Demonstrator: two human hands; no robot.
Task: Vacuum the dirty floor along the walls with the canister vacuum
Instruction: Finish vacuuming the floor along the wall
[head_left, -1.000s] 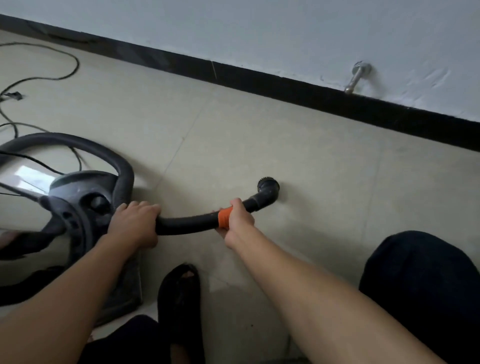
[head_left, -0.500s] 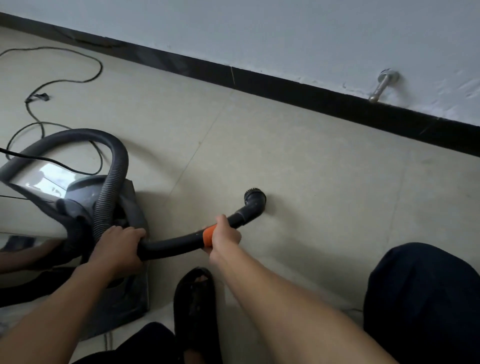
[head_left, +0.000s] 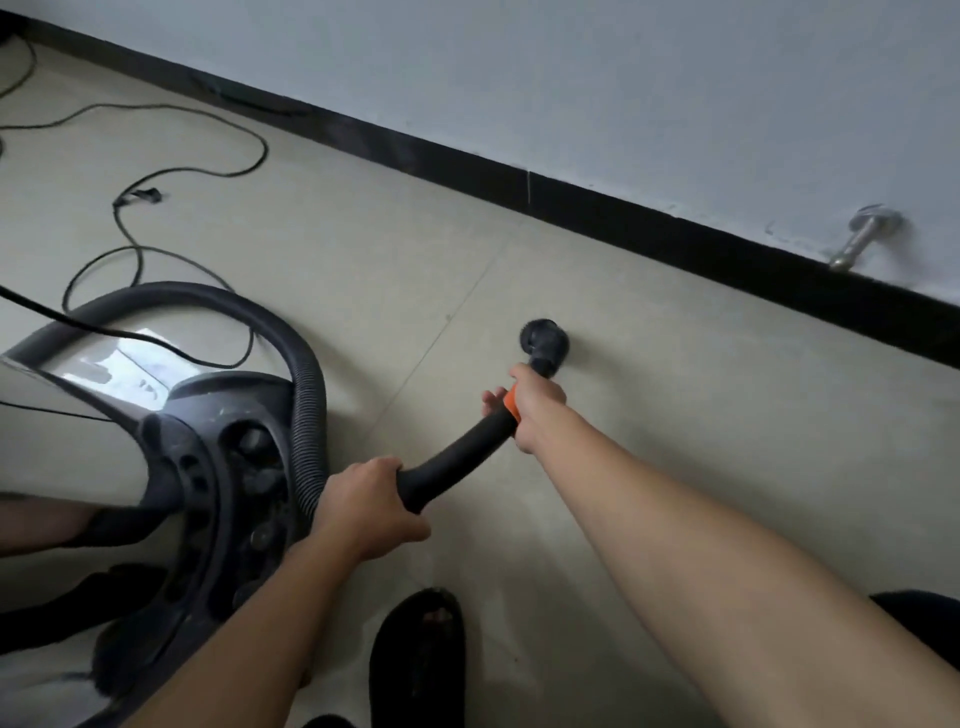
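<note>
One hose in left hand and right hand.

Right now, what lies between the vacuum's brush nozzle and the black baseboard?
Only bare floor tile, in the head view. The brush nozzle stands apart from the black baseboard; the metal door stop sits further right, outside that stretch.

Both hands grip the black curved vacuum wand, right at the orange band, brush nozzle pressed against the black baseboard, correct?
Not quite. The head view shows the round black brush nozzle apart from the black baseboard, beige tile floor between them. The left hand and right hand do grip the black curved vacuum wand, right at the orange band.
</note>
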